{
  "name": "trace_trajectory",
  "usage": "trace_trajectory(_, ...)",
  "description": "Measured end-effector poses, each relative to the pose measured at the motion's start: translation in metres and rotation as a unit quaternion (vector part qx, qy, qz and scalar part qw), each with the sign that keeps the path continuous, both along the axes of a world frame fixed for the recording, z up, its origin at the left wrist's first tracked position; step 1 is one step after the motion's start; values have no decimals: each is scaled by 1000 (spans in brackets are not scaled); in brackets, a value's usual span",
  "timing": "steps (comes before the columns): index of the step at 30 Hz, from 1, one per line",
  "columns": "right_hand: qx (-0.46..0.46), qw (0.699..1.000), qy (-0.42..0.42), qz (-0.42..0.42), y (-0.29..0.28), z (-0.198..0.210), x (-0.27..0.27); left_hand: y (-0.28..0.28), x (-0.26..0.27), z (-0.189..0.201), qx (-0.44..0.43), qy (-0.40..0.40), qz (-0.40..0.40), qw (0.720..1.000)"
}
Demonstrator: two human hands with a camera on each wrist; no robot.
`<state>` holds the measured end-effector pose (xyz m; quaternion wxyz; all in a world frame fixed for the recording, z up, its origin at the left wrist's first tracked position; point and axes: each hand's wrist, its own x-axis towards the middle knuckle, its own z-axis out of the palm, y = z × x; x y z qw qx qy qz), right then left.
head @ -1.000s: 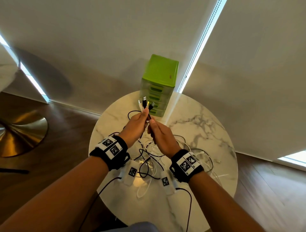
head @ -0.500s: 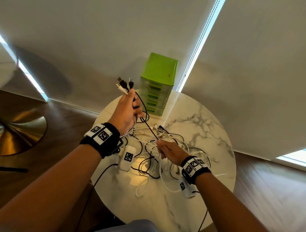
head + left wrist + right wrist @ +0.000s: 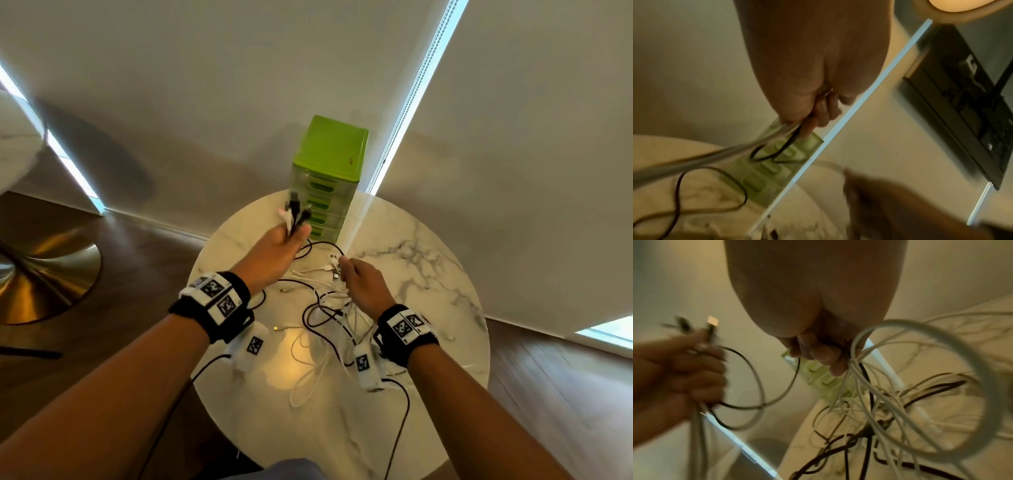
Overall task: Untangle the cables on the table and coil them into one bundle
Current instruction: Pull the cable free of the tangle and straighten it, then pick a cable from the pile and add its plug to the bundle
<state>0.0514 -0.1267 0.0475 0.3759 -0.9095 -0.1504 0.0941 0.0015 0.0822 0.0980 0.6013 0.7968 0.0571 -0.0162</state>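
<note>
Several black and white cables (image 3: 325, 318) lie tangled on the round marble table (image 3: 428, 274). My left hand (image 3: 274, 253) is raised over the table's far left and grips a bunch of cable ends, whose plugs (image 3: 294, 209) stick up above the fist. In the left wrist view the cables (image 3: 715, 155) trail down from that fist. My right hand (image 3: 363, 284) is lower, near the middle, and grips several white and black strands (image 3: 857, 369) of the same tangle. A large white loop (image 3: 920, 331) hangs beside its fingers (image 3: 818, 353). In the right wrist view the left hand (image 3: 680, 368) shows with its plugs.
A green plastic drawer tower (image 3: 329, 178) stands at the table's far edge, just behind the left hand. Window blinds hang behind it. A brass pedestal base (image 3: 44, 270) stands on the wooden floor to the left. Wrist-camera cables run off the table's near edge.
The hands held the plug ends together, then parted. My left hand rose to the left with the plugs and has come back down toward the drawers. My right hand moved forward along the strands.
</note>
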Motion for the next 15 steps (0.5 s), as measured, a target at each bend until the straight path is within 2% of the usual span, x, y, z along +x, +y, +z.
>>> trace_trajectory(1, 28, 1000, 1, 12, 7, 8, -3, -6, -2, -5, 13, 21, -2, 1000)
trace_trajectory(3, 57, 997, 4, 58, 15, 19, -12, -18, -2, -16, -47, 69, 11, 996)
trace_trajectory(6, 36, 987, 2, 157, 20, 31, -25, -28, 3, -25, -109, 110, 30, 988)
trace_trajectory(9, 18, 979, 31, 200, 19, 26, -27, -33, 10, -25, -108, 100, 37, 988)
trace_trajectory(11, 6, 979, 56, 196, 14, 17, -25, -34, 13, -20, -73, 82, 38, 993)
trace_trajectory(15, -22, 977, 98, 190, -5, -7, -25, -29, 16, -12, -71, 33, 54, 995)
